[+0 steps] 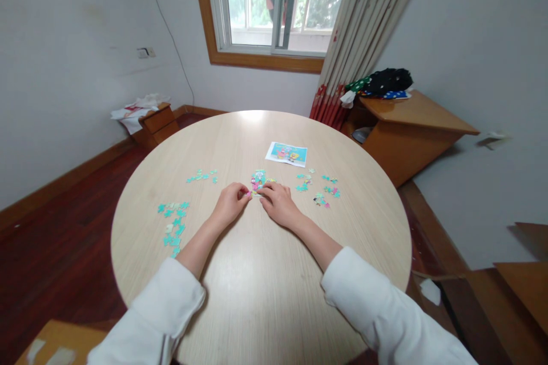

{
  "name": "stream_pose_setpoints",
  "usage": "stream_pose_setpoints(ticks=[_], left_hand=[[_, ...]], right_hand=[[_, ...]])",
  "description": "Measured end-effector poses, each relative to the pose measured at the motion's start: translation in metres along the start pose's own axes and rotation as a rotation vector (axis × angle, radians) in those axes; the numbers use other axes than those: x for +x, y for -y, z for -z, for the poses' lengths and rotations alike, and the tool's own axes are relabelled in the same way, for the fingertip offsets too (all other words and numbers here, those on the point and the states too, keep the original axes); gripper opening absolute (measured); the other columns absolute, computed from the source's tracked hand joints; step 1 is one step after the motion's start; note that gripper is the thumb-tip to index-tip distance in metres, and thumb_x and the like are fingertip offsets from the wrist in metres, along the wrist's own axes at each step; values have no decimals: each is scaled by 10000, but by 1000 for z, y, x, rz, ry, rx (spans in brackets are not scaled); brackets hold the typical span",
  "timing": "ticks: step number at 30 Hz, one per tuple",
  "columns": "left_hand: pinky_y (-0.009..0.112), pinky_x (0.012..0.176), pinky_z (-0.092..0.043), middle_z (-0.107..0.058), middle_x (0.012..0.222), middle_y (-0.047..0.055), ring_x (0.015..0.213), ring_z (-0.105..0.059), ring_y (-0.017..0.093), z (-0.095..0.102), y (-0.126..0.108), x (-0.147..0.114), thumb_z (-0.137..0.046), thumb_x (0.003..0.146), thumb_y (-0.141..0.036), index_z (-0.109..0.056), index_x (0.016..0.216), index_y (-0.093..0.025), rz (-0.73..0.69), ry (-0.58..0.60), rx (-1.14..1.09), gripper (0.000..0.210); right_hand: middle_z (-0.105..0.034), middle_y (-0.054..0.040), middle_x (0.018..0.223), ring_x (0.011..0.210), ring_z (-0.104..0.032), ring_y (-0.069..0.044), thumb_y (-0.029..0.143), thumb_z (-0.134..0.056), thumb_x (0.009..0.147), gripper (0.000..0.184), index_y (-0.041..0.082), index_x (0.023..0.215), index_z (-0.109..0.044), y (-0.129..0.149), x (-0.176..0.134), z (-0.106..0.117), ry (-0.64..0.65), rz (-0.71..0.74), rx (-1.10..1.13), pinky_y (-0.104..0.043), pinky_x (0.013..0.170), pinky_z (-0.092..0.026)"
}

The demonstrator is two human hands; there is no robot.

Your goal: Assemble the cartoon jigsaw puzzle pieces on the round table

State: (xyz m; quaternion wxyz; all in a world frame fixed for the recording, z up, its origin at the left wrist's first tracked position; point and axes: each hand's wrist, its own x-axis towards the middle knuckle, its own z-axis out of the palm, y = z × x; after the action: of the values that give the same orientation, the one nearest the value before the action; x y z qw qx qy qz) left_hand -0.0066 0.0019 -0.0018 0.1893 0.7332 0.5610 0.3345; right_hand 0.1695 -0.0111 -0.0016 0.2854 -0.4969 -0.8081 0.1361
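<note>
A small, partly joined jigsaw puzzle (258,175) in teal and pink lies near the middle of the table, partly covered by my fingers. At its near left edge, my left hand (231,203) pinches a pink puzzle piece (249,194) between thumb and fingertips. My right hand (279,203) reaches over the puzzle's near right side, thumb and bent fingers closed on its edge. What lies under those fingers is mostly hidden. Beyond the puzzle is a printed picture sheet (286,154) with pink and yellow cartoon figures on blue.
Loose teal pieces (174,228) lie left of my left hand, with a smaller group (202,176) farther back. Mixed loose pieces (327,191) are spread on the right. The round wooden table (257,285) stands before a window (282,5) and a cabinet (411,120).
</note>
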Motion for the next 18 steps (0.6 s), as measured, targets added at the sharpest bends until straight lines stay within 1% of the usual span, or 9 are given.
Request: stream_pose_setpoints(ticks=[10,13,16,18], left_hand=[[286,687,-446,-585,700,20,677,-553,148,0,-4,0,-609,739,-205,-629,714,-163,-24,-8,31,53],[285,688,-451,-582,726,23,683,-552,147,-1,-2,-1,-603,748,-211,-636,755,-165,-47,-9,19,58],[287,705,-460,-583,790,37,716,-560,152,-2,-1,-2,-596,757,-218,-663,839,-165,-59,-7,-11,118],[292,726,-463,-579,812,43,745,-565,157,-1,-1,-3,-582,769,-217,-684,856,-172,-64,-3,-14,141]], right_hand=[[-578,-86,1117,1080,-497,-209,167,-523,839,251,225,1055,-636,1,0,0,7,-11,4,-414,926,-320],[-578,-84,1114,1084,-494,-212,168,-529,836,251,223,1058,-635,1,0,0,11,-14,4,-416,929,-318],[-580,-84,1109,1083,-496,-214,167,-531,835,246,219,1052,-634,2,0,1,10,-17,6,-410,921,-322],[-580,-82,1108,1079,-497,-214,166,-529,836,246,226,1050,-634,2,0,2,10,-18,9,-408,914,-325]])
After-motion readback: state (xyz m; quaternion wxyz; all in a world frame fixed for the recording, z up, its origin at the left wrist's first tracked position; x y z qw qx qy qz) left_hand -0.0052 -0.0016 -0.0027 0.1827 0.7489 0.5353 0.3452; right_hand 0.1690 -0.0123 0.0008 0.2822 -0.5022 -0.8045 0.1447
